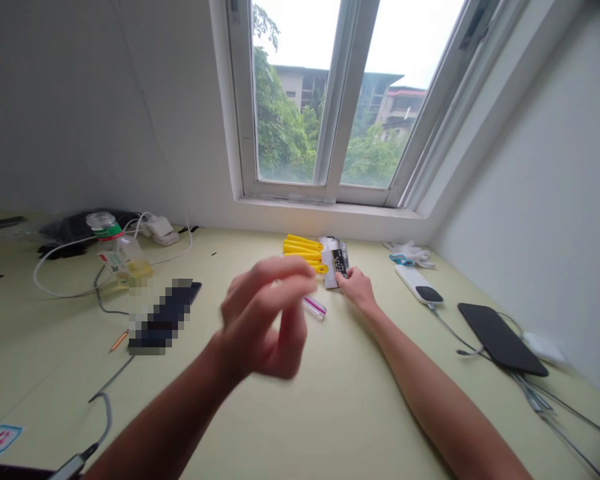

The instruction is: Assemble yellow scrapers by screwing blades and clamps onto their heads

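As the head view shows, R hand [356, 289] grips the packet [339, 262] beside the yellow handles [300, 247] toward the back of the table [340, 413], L hand [257, 313] hangs curled mid-air (blurred, can't tell if holding anything), so a firm pinch w/o nudging the yellow handles is best.

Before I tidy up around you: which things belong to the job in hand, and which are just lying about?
Job in hand:
- black-and-white packet in the right hand
- yellow items beside it, probably

Lying about:
- bottle
- flat black device
- long white device
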The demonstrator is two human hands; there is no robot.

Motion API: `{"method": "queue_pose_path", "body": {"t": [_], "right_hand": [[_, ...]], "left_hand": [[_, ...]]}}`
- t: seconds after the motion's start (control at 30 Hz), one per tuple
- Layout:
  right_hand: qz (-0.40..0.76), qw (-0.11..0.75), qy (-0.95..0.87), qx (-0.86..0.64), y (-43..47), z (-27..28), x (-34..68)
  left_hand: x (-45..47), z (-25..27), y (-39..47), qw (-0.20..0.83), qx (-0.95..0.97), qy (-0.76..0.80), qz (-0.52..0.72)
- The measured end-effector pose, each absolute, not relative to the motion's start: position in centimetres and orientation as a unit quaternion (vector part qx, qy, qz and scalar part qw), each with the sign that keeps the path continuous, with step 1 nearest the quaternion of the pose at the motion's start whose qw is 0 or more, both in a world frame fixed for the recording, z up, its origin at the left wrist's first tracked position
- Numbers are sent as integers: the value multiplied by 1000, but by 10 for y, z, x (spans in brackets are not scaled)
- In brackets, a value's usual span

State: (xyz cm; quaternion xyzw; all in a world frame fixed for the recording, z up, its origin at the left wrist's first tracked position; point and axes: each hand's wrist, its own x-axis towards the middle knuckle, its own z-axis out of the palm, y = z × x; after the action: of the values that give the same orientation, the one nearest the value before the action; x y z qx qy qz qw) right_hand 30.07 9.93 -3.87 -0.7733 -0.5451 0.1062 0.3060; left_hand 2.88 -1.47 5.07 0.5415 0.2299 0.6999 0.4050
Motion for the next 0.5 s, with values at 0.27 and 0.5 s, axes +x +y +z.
{"method": "queue_pose_path", "body": {"t": [0.27, 0.5], "right_hand": [[56, 224, -566, -792, 99, -40, 297], [-62, 229, -618, -749, 78, -16, 275]], "left_hand": [[72, 7, 146, 136, 882, 403, 200], [83, -14, 170, 62, 897, 438, 0]]}}
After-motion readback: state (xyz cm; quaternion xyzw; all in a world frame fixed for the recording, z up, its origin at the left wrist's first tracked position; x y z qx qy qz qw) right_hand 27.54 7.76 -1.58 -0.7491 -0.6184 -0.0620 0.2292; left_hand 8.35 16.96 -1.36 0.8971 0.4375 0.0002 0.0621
